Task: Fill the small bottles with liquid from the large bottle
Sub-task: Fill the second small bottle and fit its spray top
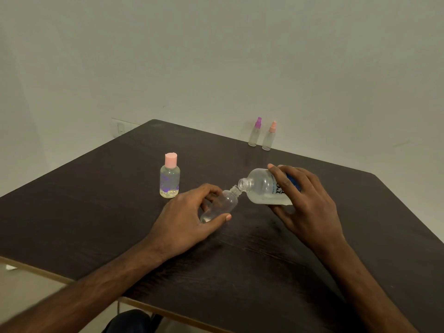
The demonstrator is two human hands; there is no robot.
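Nearest, the left grip [189, 217] curls round a clear, uncapped small bottle [227, 203], held tilted low over the dark surface [240, 272]. The right grip [310, 203] clamps the large bottle [263, 188], tipped with its open mouth just beside the small bottle's neck. A pink-capped bottle [169, 177] stands to the left, and two spray bottles [255, 133] stand by the far edge.

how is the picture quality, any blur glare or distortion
Head view: dim greenish light; left forearm smeared at the lower-left corner; wide-angle lens skews the table edges; the purple-capped spray bottle and pink-capped spray bottle look soft; faint sheen on the tabletop.
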